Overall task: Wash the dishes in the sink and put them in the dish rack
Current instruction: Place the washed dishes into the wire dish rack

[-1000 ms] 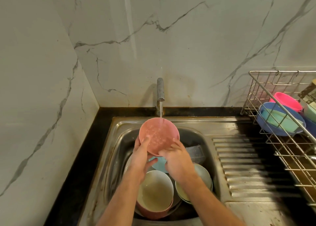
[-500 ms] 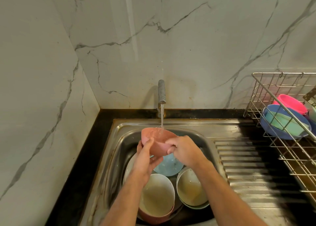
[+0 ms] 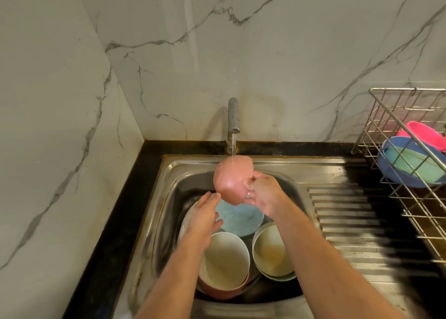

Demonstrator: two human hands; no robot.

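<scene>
The pink bowl (image 3: 231,179) was held under the tap (image 3: 233,115) above the sink (image 3: 277,164), gripped at its right edge by the right hand (image 3: 264,194) alone. A second before, its open side had been turned toward the camera and both hands had been on it; now its outside was turned up into the stream. The left hand (image 3: 205,218) had been let go of it and was seen just below, fingers relaxed and holding nothing. The outside was judged to be getting its rinse, after which the dish rack (image 3: 386,125) at the right would be next. More bowls (image 3: 225,262) and a blue plate (image 3: 241,219) were left in the sink.
</scene>
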